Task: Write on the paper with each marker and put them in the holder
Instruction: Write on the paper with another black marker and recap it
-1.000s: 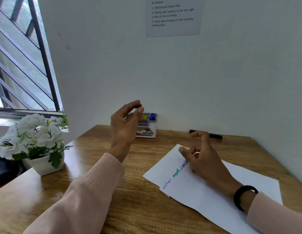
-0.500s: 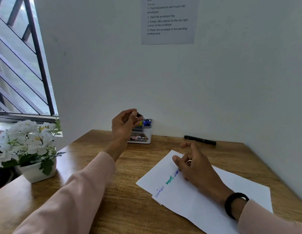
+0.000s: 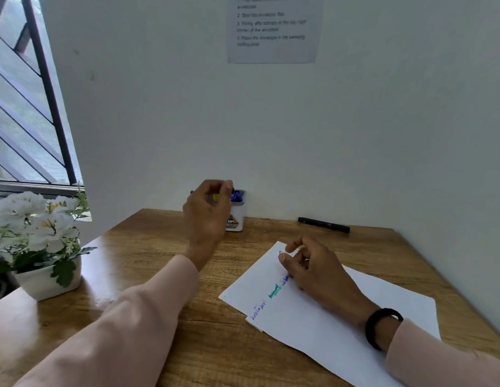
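head view: 1 black marker (image 3: 323, 225), 1 holder (image 3: 237, 216).

"DPL" on holder (image 3: 236, 216); blurred numbered list on wall notice (image 3: 272, 29)

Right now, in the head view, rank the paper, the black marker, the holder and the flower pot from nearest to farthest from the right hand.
1. Paper: directly under the right hand.
2. Black marker: just beyond, by the back wall.
3. Holder: far-left, behind the left hand.
4. Flower pot: far left edge.
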Action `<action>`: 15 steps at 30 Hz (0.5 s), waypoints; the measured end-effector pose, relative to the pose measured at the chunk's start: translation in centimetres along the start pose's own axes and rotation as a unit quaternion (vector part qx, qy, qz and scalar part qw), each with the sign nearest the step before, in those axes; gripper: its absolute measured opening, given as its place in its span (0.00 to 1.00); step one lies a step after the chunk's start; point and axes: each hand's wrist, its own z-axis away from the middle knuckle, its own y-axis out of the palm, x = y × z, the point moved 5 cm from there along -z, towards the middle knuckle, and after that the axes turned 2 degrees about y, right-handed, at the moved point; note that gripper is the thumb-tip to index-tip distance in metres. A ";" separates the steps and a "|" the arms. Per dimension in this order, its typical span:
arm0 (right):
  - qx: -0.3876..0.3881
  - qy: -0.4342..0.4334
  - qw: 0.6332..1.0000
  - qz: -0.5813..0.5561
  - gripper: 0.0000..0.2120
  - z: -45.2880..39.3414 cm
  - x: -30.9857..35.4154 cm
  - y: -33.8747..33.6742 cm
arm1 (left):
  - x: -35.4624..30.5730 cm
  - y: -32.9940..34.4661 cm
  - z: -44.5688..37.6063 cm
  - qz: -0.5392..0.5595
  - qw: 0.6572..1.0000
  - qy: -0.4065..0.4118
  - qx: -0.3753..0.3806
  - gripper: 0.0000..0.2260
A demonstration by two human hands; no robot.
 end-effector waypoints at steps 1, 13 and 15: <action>0.002 0.000 1.000 0.009 0.06 0.1 0.0 0.0 | -0.5 0.9 1.4 -0.013 0.999 0.019 0.037 0.11; -0.068 0.006 0.973 0.222 0.04 -7.7 -1.6 -5.6 | 0.9 6.1 7.9 -0.170 0.927 0.068 0.327 0.14; -0.021 0.017 0.935 0.353 0.10 -9.4 -2.5 -6.5 | 0.6 6.1 8.0 -0.177 0.925 0.076 0.327 0.15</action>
